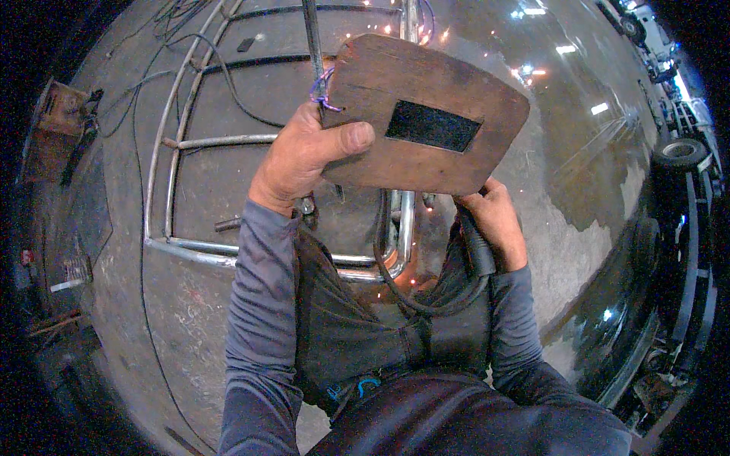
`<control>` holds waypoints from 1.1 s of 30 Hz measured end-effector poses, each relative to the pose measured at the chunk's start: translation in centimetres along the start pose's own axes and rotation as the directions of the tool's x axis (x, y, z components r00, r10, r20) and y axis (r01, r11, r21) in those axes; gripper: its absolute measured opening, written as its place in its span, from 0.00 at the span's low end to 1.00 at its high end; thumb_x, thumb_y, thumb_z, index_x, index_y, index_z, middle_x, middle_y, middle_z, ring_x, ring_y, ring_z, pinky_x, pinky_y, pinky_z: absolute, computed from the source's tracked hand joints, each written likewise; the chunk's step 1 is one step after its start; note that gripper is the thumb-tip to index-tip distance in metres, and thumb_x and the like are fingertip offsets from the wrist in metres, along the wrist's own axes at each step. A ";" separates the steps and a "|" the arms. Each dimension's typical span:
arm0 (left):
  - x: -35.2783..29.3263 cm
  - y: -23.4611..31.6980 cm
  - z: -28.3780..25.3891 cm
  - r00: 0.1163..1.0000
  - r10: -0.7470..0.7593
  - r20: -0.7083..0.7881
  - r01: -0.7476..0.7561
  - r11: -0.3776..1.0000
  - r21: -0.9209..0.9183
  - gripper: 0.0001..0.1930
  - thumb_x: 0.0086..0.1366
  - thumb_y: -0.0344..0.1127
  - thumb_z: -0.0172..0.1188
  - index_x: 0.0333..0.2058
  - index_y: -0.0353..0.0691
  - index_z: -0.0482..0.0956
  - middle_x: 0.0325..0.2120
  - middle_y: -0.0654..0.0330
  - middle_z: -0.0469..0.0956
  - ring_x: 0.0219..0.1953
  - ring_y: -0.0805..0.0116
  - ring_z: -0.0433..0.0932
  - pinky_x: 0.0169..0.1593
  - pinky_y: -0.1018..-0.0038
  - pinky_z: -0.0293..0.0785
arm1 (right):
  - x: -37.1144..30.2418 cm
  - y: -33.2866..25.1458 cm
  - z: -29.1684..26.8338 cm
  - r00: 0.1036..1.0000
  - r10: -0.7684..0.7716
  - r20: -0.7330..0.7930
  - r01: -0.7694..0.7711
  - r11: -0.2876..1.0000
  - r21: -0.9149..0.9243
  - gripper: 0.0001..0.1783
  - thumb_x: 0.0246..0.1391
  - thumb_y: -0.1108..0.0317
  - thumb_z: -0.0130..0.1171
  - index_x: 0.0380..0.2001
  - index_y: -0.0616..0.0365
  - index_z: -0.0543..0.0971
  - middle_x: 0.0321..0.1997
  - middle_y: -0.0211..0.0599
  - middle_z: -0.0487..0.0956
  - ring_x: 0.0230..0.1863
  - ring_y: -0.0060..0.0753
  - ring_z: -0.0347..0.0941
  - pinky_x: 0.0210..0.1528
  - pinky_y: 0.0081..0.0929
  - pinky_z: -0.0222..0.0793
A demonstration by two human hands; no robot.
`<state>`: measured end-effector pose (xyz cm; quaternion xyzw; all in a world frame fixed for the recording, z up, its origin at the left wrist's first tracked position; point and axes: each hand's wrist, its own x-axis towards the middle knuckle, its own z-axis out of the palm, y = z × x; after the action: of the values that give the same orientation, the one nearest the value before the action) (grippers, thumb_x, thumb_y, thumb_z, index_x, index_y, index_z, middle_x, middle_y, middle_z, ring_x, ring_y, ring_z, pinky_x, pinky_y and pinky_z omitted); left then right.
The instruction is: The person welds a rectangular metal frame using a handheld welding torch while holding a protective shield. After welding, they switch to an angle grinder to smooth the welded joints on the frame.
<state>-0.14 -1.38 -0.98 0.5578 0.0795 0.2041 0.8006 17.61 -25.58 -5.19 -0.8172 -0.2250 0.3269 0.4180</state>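
My left hand [300,156] is closed on a brown, board-like welding shield [445,72], its thumb across the front. A dark rectangular window [435,126] sits in the shield. Purple wire [322,90] is tied at the shield's left edge, beside a grey metal rod [312,38]. Below the shield's right corner, my right hand [498,220] is closed round the dark handle of a welding electrode holder [477,247]. A thick cable [426,310] loops from that handle across my lap. The shield hides the holder's front end and some fingers; orange sparks fly around it.
A frame of welded metal tubes [157,190] lies on the concrete floor before me, its near corner between my knees. Cables [141,281] run over the floor at left, near a rusty box [61,110]. Wet patches [585,175] and a wheel [680,153] are at right.
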 end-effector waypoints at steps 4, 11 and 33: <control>0.0 0.0 0.1 1.000 0.013 0.019 -0.013 1.000 0.004 0.33 0.56 0.46 0.72 0.55 0.33 0.73 0.47 0.60 0.78 0.48 0.69 0.76 0.55 0.70 0.71 | -0.1 0.2 0.1 0.999 -0.040 -0.004 0.040 0.999 -0.032 0.18 0.52 0.72 0.62 0.48 0.64 0.79 0.45 0.44 0.83 0.45 0.35 0.79 0.51 0.31 0.72; -0.1 0.0 -0.2 0.997 -0.068 0.030 0.069 0.998 -0.013 0.32 0.57 0.46 0.72 0.55 0.33 0.73 0.46 0.61 0.79 0.46 0.70 0.77 0.52 0.71 0.73 | -1.4 0.2 2.1 0.995 -0.080 -0.061 0.043 0.886 -0.462 0.23 0.43 0.53 0.66 0.32 0.65 0.82 0.35 0.62 0.80 0.37 0.64 0.78 0.43 0.48 0.73; 1.0 -1.7 -3.1 0.899 0.235 -0.368 -0.329 0.919 -0.217 0.18 0.69 0.43 0.58 0.52 0.39 0.75 0.47 0.57 0.80 0.48 0.59 0.81 0.54 0.61 0.77 | -0.3 -0.5 -1.0 0.999 -0.036 -0.013 0.037 0.994 0.104 0.31 0.52 0.66 0.62 0.60 0.65 0.72 0.47 0.45 0.81 0.45 0.32 0.77 0.51 0.26 0.71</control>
<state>0.09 1.25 -3.55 0.4045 0.1029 0.4198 0.8060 18.07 -26.06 -4.20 -0.7919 -0.2201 0.3259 0.4672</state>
